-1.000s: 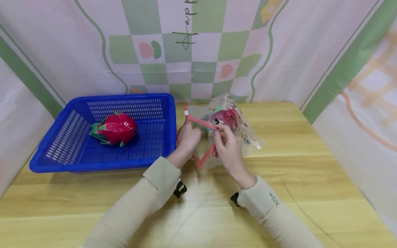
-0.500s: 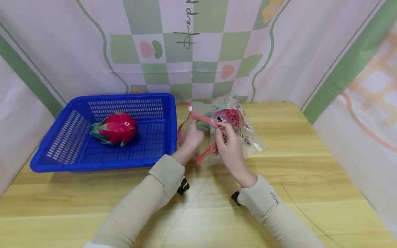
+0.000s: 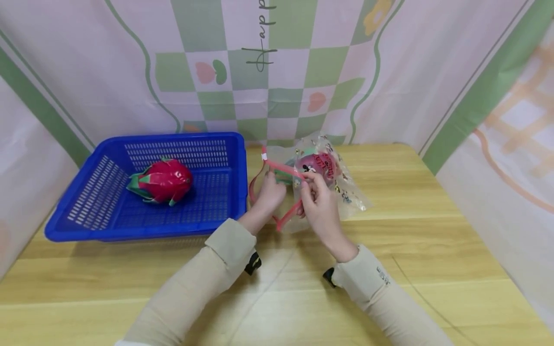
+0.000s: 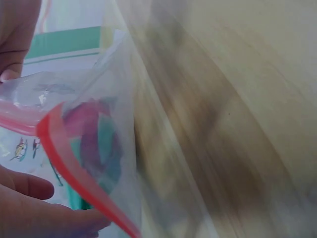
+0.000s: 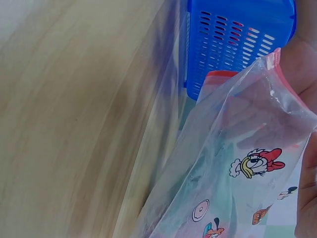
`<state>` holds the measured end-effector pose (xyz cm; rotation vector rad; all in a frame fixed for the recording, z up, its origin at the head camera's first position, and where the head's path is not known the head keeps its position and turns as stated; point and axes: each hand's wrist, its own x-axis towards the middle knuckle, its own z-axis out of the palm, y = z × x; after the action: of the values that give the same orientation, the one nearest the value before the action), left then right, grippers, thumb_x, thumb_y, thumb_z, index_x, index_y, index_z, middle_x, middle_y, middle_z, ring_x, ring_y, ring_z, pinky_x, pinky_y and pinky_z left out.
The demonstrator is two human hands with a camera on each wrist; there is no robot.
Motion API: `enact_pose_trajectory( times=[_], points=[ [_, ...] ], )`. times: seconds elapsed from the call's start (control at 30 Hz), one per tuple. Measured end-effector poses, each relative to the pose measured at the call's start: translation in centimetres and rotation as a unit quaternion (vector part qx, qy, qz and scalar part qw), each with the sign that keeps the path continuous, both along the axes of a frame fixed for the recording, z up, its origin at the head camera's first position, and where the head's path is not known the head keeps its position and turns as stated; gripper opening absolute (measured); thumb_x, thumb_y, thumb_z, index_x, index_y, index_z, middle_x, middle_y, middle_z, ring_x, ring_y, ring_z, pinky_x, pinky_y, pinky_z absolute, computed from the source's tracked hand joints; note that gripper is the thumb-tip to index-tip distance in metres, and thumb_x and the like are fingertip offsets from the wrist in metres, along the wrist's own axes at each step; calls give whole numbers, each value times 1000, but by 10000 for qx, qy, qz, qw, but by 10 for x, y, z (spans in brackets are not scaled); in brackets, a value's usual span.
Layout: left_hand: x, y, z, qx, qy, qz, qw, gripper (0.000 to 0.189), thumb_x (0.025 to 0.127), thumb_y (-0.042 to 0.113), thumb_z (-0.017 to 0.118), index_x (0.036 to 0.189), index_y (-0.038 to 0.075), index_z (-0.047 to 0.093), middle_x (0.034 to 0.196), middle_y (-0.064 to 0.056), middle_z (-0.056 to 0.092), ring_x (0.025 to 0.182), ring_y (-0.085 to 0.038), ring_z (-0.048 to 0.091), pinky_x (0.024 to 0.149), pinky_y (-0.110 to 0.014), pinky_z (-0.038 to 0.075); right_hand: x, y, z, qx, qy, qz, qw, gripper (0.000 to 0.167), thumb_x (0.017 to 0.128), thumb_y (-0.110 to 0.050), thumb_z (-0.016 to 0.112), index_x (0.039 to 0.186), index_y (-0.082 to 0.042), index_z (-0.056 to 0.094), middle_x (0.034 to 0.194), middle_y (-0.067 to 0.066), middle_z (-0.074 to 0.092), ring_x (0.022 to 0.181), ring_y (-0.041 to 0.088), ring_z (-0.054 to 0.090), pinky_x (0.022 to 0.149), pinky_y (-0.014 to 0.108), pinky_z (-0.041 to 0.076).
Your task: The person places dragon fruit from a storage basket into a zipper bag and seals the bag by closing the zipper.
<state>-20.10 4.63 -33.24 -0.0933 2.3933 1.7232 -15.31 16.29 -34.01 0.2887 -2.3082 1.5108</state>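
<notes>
At left we see the blue basket (image 3: 147,235), with the red dragon fruit (image 3: 164,181) lying inside it. Next comes the left hand (image 3: 269,191), at the mouth of the clear bag (image 3: 346,192); its fingertips are partly hidden, so we cannot tell whether it grips anything. The bag lies on the table (image 3: 277,298) just right of the basket, with a pink-and-green thing (image 3: 319,165) inside. At right, the right hand (image 3: 320,202) pinches the bag's red edge strip (image 3: 283,168).

We judge that the step in hand is opening the mouth; the next move calls for keeping both edges well apart.

The left wrist view shows purple and green bands on the thing within. Only the right wrist view shows clearly the printed duck (image 5: 256,162).
</notes>
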Motion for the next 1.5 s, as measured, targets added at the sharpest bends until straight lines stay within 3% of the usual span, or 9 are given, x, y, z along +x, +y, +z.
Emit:
enact_pose_trajectory(
  times=[0.27, 0.3, 0.4, 0.5, 0.77, 0.93, 1.2, 1.43, 1.5],
  points=[
    [11, -8, 8, -225, -8, -305, 9993, 63, 94, 8, 41, 152, 4, 17, 157, -20, 23, 145, -30, 24, 119, -44, 23, 0, -1, -2, -32, -61, -7, 10000, 26, 98, -5, 45, 121, -1, 56, 62, 18, 56, 41, 1, 50, 38, 22, 45],
    [13, -10, 9, -213, -52, -353, 9991, 64, 94, 8, 42, 153, 4, 16, 156, -19, 26, 139, -30, 35, 116, -44, 29, 0, -1, -2, -34, -71, -10, 10000, 26, 98, -6, 45, 121, -2, 56, 62, 18, 57, 41, 2, 50, 38, 22, 45],
    [17, -16, 13, -151, -145, -470, 9987, 65, 94, 10, 42, 152, 4, 15, 157, -15, 27, 129, -28, 43, 109, -41, 36, 0, -1, -2, -45, -122, -2, 9999, 26, 99, -7, 45, 121, -2, 56, 62, 18, 57, 41, 2, 51, 38, 22, 45],
    [19, -24, 19, -172, -87, -582, 9981, 62, 94, 11, 44, 151, 4, 22, 153, -15, 34, 124, -29, 47, 106, -41, 39, 0, -2, -2, -112, -163, 18, 9998, 26, 99, -7, 44, 121, -2, 56, 63, 18, 57, 41, 3, 51, 39, 23, 46],
    [24, -48, 39, -271, 435, -1052, 9931, 43, 95, 8, 41, 137, 2, 48, 138, -21, 52, 131, -30, 48, 108, -42, 41, 0, -1, -2, -125, -195, -22, 9997, 25, 99, -8, 44, 121, -3, 56, 65, 19, 57, 42, 3, 51, 39, 25, 47],
    [22, -72, 48, -344, 462, -863, 9946, 38, 97, 10, 39, 134, 4, 51, 139, -16, 52, 133, -28, 46, 110, -42, 39, -1, -2, 0, -33, -183, -95, 9998, 25, 99, -8, 46, 120, -3, 57, 65, 18, 57, 42, 3, 49, 39, 21, 45],
    [6, -116, 51, -611, 583, -63, 9964, 38, 98, 9, 37, 132, 2, 52, 140, -16, 50, 129, -29, 46, 107, -43, 40, -2, -1, -1, -249, 5, -2, 9997, 22, 98, -5, 47, 119, -2, 51, 76, 20, 58, 43, 4, 49, 39, 29, 48],
    [5, -149, 51, -1142, 599, 338, 9911, 40, 98, 11, 38, 136, 2, 48, 145, -19, 45, 134, -33, 42, 107, -48, 39, 0, 0, 1, -339, 278, -38, 9990, 19, 97, -3, 49, 115, 0, 52, 85, 20, 65, 44, 4, 49, 38, 27, 46],
    [4, -158, 49, -1443, 655, 435, 9864, 42, 97, 11, 39, 137, 3, 47, 146, -20, 43, 122, -34, 50, 98, -47, 44, 0, 0, 1, -321, 334, -69, 9989, 19, 96, -3, 50, 115, 0, 54, 87, 20, 66, 44, 2, 50, 39, 28, 47]
  ],
)
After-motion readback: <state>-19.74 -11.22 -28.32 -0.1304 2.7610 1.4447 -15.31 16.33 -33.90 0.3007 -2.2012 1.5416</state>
